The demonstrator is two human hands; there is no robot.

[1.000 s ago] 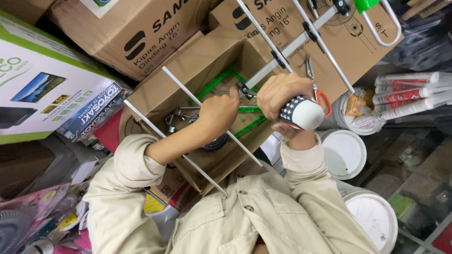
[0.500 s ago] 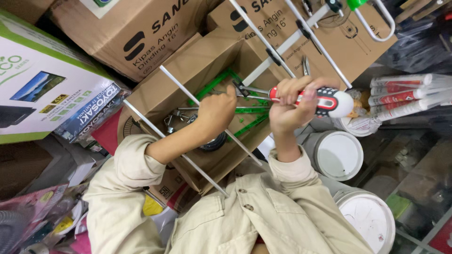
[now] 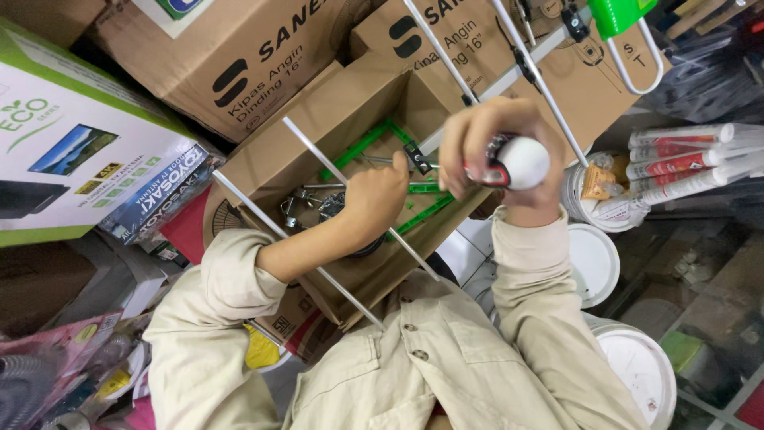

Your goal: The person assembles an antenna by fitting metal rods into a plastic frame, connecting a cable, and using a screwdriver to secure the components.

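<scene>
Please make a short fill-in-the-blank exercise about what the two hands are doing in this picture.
1. The right hand grips a screwdriver whose handle end is ____ in colour.
2. The left hand reaches into an open ____ box.
3. The plastic strips inside that box are ____.
4. Thin ____ rods of metal cross over the box.

Missing words: white; cardboard; green; silver

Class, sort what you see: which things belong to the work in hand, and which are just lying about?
In use:
left hand on the antenna frame
right hand gripping the screwdriver
antenna rods
open cardboard box

Lying about:
white buckets
sealant tubes
green and white television box
fan cartons
</scene>
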